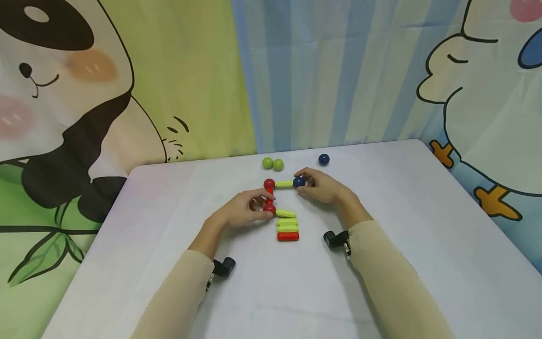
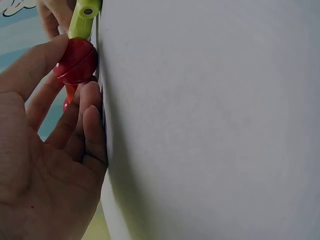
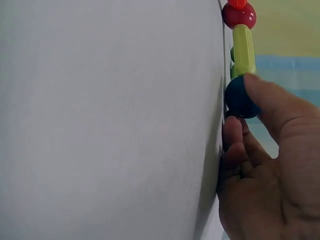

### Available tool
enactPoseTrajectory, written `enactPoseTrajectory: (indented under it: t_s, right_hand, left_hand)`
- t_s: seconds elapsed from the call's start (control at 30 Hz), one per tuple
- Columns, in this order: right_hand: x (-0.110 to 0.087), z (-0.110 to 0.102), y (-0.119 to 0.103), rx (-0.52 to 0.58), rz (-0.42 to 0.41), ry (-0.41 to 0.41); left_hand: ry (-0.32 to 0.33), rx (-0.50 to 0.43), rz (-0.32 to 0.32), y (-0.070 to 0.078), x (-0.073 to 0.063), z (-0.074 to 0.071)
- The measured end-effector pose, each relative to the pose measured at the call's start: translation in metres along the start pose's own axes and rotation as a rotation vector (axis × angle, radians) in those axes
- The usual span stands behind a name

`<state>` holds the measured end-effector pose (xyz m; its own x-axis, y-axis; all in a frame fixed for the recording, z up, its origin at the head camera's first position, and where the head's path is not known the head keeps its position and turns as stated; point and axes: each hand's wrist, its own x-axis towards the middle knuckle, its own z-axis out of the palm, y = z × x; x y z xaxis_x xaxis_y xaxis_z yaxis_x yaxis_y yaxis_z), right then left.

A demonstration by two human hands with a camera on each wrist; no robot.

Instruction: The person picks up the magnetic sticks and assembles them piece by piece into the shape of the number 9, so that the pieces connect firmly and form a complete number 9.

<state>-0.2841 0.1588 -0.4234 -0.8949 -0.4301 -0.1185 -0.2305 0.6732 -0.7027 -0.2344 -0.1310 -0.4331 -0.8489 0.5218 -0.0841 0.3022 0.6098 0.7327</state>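
My left hand holds the near red ball between thumb and fingers, its index finger reaching along the short red rod. That rod runs to a far red ball. From the far ball a yellow-green rod extends right to a dark blue ball. My right hand pinches this blue ball, the thumb on its side in the right wrist view. A second yellow-green rod points right from the near red ball. Fingers of the left hand partly cover the red rod.
Two green balls and a loose dark blue ball lie toward the back of the white table. Below the joined pieces, yellow-green rods and a red rod lie in a stack of rows. A printed curtain hangs behind.
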Motion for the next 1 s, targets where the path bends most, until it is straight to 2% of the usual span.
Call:
enactPoseTrajectory:
  t_s: [0.1,0.2,0.37,0.47,0.57,0.7,0.87,1.0]
  right_hand:
    - [-0.005,-0.005,-0.008,0.009,-0.051,0.022]
    - [-0.013,0.0,-0.02,-0.028,-0.132,-0.004]
    - [-0.019,0.017,-0.042,-0.123,-0.239,-0.174]
    - [-0.019,0.025,-0.051,-0.17,-0.228,-0.234]
    - [-0.022,0.027,-0.054,-0.208,-0.189,-0.233]
    - [-0.027,0.028,-0.054,-0.239,-0.155,-0.237]
    - [-0.029,0.029,-0.057,-0.254,-0.127,-0.252]
    - [-0.027,0.03,-0.06,-0.255,-0.142,-0.263]
  left_hand:
    - [0.002,-0.027,0.005,0.001,0.004,-0.004]
    - [-0.017,-0.033,0.008,-0.002,0.004,-0.005]
    - [-0.017,-0.038,0.016,-0.007,0.001,-0.006]
    - [-0.018,-0.038,0.036,-0.006,0.002,-0.006]
    - [-0.026,-0.039,0.051,-0.004,0.007,-0.004]
    - [-0.039,-0.044,0.024,-0.003,0.009,0.0]
    - [-0.033,-0.054,0.022,-0.003,0.008,0.002]
    - [-0.022,-0.048,0.022,-0.004,0.003,-0.002]
